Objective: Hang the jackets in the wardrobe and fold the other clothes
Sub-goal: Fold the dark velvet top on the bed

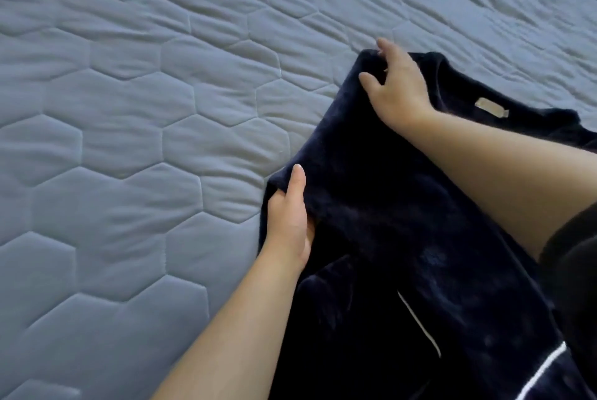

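Navy fleece top point(403, 205), white-piped, lies partly spread on the quilted grey bed cover point(129, 108). Left hand point(289, 222) grips its side edge; right hand point(399, 89) grips a shoulder corner. Neck label point(491, 108) faces up. Assessment: folding barely begun; no wardrobe in view.

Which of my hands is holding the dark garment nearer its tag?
Your right hand, gripping the top corner of the navy garment near the beige tag; the left hand holds its side edge lower down.

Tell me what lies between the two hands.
Only the edge of the navy garment, from left hand to right hand, on the quilted bedspread; head view.
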`<state>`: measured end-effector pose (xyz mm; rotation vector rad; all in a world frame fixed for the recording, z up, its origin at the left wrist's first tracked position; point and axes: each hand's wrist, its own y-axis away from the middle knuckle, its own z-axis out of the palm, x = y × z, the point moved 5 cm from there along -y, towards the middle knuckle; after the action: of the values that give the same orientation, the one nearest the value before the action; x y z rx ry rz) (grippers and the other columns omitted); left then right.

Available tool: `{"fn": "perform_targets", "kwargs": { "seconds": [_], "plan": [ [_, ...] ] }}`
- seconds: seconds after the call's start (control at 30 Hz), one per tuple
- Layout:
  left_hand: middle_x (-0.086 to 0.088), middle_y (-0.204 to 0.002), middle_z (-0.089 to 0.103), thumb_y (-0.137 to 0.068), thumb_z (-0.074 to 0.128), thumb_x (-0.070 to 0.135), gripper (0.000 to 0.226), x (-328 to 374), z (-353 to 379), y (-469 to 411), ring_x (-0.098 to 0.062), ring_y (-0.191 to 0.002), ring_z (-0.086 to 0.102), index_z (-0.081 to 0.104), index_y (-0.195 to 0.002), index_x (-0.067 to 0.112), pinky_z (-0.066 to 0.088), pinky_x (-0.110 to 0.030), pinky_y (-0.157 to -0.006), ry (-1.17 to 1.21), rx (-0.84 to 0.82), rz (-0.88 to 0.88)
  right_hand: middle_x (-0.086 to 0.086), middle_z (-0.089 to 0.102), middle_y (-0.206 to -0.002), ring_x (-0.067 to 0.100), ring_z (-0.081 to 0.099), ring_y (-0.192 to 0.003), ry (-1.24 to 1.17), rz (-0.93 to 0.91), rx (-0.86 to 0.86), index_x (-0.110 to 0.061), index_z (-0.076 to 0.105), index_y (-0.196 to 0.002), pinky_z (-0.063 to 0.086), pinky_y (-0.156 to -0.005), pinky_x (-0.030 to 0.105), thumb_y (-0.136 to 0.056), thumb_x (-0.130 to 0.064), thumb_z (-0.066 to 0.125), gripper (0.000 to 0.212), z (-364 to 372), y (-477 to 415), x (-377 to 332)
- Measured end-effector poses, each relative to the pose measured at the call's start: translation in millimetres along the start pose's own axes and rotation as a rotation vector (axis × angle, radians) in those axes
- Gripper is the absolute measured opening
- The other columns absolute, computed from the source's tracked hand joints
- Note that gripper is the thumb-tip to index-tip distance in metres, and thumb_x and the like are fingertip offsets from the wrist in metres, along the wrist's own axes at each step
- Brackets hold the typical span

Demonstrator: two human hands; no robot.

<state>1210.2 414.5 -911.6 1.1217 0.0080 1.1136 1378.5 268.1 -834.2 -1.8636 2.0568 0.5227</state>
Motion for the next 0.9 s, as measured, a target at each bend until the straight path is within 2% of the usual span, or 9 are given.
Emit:
{"fn": "perform_targets", "kwargs": {
  "seconds": [0.1, 0.27, 0.43, 0.5, 0.53, 0.6, 0.7, 0.8, 0.9],
  "plan": [
    [-0.008, -0.113, 0.068, -0.093, 0.053, 0.04, 0.045, -1, -4, -8, -0.023, -0.105, 0.064, 0.059, -0.12, 0.004, 0.049, -0.042, -0.097, -0.13, 0.216, 0.042, -0.002, 0.022, -0.156, 0.021, 0.022, -0.142, 0.262, -0.237, 0.092, -0.025, 0.024, -0.149, 0.019, -0.111, 0.042, -0.097, -0.033, 0.041, 0.056, -9, 48, -17],
    [-0.01, -0.112, 0.065, -0.096, 0.05, 0.04, 0.037, 7, 7, -7, -0.026, -0.096, 0.065, 0.058, -0.111, 0.006, 0.054, -0.043, -0.088, -0.205, 0.303, 0.0, -0.006, -0.007, -0.16, 0.022, -0.008, -0.147, 0.485, -0.152, -0.256, -0.034, 0.006, -0.151, 0.001, -0.116, 0.058, -0.099, -0.049, 0.023, 0.057, 22, 95, 44],
    [-0.007, -0.106, 0.065, -0.086, 0.058, 0.05, 0.044, 28, 8, 16, -0.029, -0.092, 0.065, 0.056, -0.112, 0.014, 0.058, -0.044, -0.078, -0.45, 0.41, -0.044, -0.003, -0.007, -0.16, 0.024, -0.011, -0.147, 0.313, -0.153, -0.177, -0.032, 0.007, -0.151, -0.007, -0.114, 0.055, -0.1, -0.046, 0.024, 0.056, -11, 148, 35],
    [-0.008, -0.108, 0.062, -0.083, 0.059, 0.045, 0.043, 41, 6, 48, -0.03, -0.099, 0.063, 0.055, -0.109, 0.011, 0.054, -0.04, -0.086, -0.814, 0.473, 0.152, 0.0, 0.0, -0.16, 0.026, -0.004, -0.147, 0.308, -0.219, -0.177, -0.031, 0.014, -0.151, -0.002, -0.114, 0.057, -0.098, -0.046, 0.026, 0.056, -31, 202, 49],
    [-0.009, -0.116, 0.058, -0.085, 0.059, 0.038, 0.04, 47, 12, 70, -0.028, -0.107, 0.058, 0.053, -0.113, 0.01, 0.048, -0.036, -0.093, -1.073, 0.451, 0.378, 0.001, 0.004, -0.16, 0.027, 0.001, -0.147, 0.338, -0.253, -0.207, -0.031, 0.017, -0.15, 0.002, -0.114, 0.059, -0.097, -0.047, 0.027, 0.057, -37, 232, 61],
    [-0.009, -0.139, 0.043, -0.088, 0.055, 0.028, 0.048, 35, 40, 123, -0.026, -0.13, 0.041, 0.046, -0.132, 0.013, 0.031, -0.036, -0.108, -1.533, 0.122, 0.915, 0.003, 0.011, -0.159, 0.03, 0.009, -0.146, 0.436, -0.318, -0.284, -0.031, 0.021, -0.15, 0.011, -0.113, 0.063, -0.094, -0.048, 0.028, 0.058, -42, 282, 89],
    [-0.003, -0.157, 0.022, -0.09, 0.046, 0.041, 0.063, -22, 45, 153, -0.025, -0.145, 0.02, 0.027, -0.148, 0.028, 0.019, -0.052, -0.112, -2.183, -0.447, 1.159, 0.004, 0.016, -0.158, 0.03, 0.014, -0.145, 0.509, -0.325, -0.372, -0.031, 0.022, -0.149, 0.016, -0.111, 0.063, -0.094, -0.049, 0.026, 0.058, -46, 329, 121],
    [-0.004, -0.159, 0.016, -0.09, 0.051, 0.05, 0.073, -34, 11, 140, -0.029, -0.145, 0.018, 0.012, -0.149, 0.034, 0.015, -0.06, -0.11, -2.54, -0.374, 0.915, 0.004, 0.022, -0.157, 0.03, 0.019, -0.144, 0.514, -0.234, -0.437, -0.031, 0.025, -0.148, 0.02, -0.11, 0.062, -0.094, -0.048, 0.025, 0.057, -56, 361, 149],
    [-0.006, -0.16, 0.002, -0.09, 0.049, 0.052, 0.078, -17, -29, 166, -0.029, -0.147, 0.005, 0.006, -0.152, 0.031, 0.013, -0.059, -0.111, -2.338, 0.057, 0.552, 0.002, 0.016, -0.159, 0.03, 0.016, -0.145, 0.432, 0.024, -0.422, -0.033, 0.02, -0.149, 0.02, -0.107, 0.063, -0.094, -0.048, 0.026, 0.057, -82, 408, 180]
  ]
}}
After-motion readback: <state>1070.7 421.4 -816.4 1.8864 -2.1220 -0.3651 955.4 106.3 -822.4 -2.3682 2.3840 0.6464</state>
